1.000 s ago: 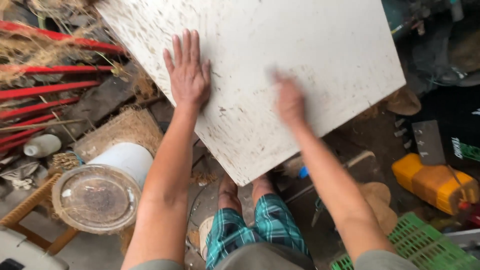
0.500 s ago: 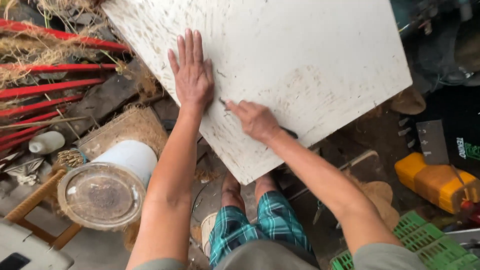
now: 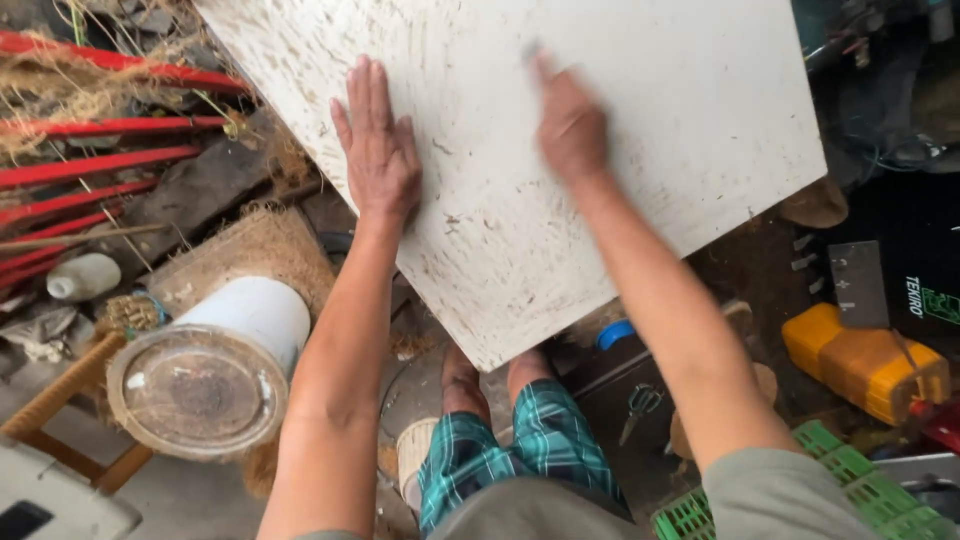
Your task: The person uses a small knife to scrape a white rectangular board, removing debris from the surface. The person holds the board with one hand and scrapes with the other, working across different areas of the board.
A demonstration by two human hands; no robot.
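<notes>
A large white board, smeared with dirt and fibres, rests tilted over my knees. My left hand lies flat on its left part, fingers together and pointing up. My right hand is blurred from motion and sweeps over the board's middle; whether it holds anything I cannot tell. My legs in green plaid shorts show below the board's lower corner.
A white plastic jar with a clear lid lies on a wooden stool at lower left. Red rods and straw lie at left. A yellow container, a green crate and scissors are at right.
My right hand has swept from the board's lower middle up toward its centre. My left hand stays flat in the same place.
</notes>
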